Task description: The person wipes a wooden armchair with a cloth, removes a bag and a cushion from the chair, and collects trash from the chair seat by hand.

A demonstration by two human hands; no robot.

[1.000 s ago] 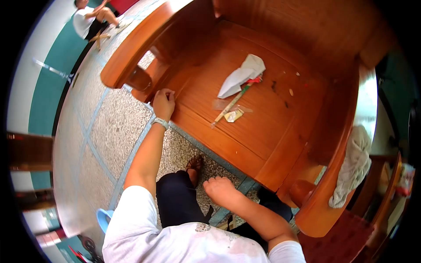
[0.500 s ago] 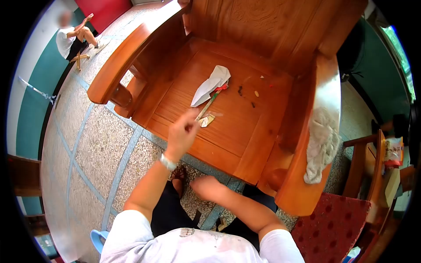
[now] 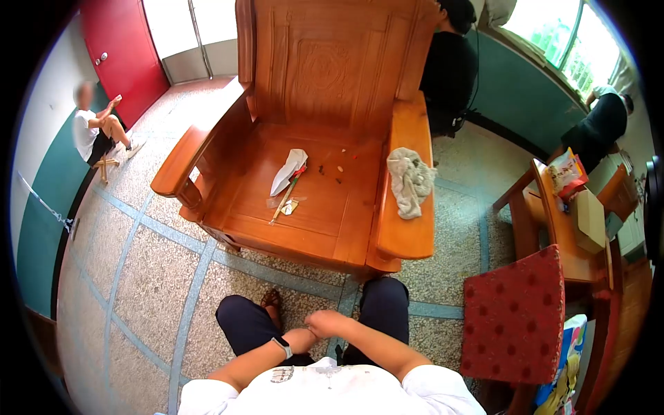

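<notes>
My left hand [image 3: 299,340], with a watch [image 3: 283,346] on the wrist, rests low over my lap, its fingers hidden against the other hand. My right hand [image 3: 324,323] meets it there with fingers curled; anything inside is hidden. Ahead of them stands a wooden armchair [image 3: 318,235]. On its seat lie a folded white paper [image 3: 288,173], a thin stick with a green part [image 3: 285,198] and a small whitish-yellow scrap [image 3: 290,207]. Several dark crumbs [image 3: 321,169] are scattered to their right. Neither hand touches these things.
A grey rag [image 3: 409,183] drapes over the chair's right arm. To my right are a red patterned cushion [image 3: 512,318] and a wooden table [image 3: 567,214] with a snack bag [image 3: 567,173] and box [image 3: 588,221]. A person [image 3: 93,128] sits far left; others are at the back right.
My left hand has drawn back from the stick on the seat to my lap and joined my right hand. The stick stays on the seat. The view has tilted up, showing more of the room.
</notes>
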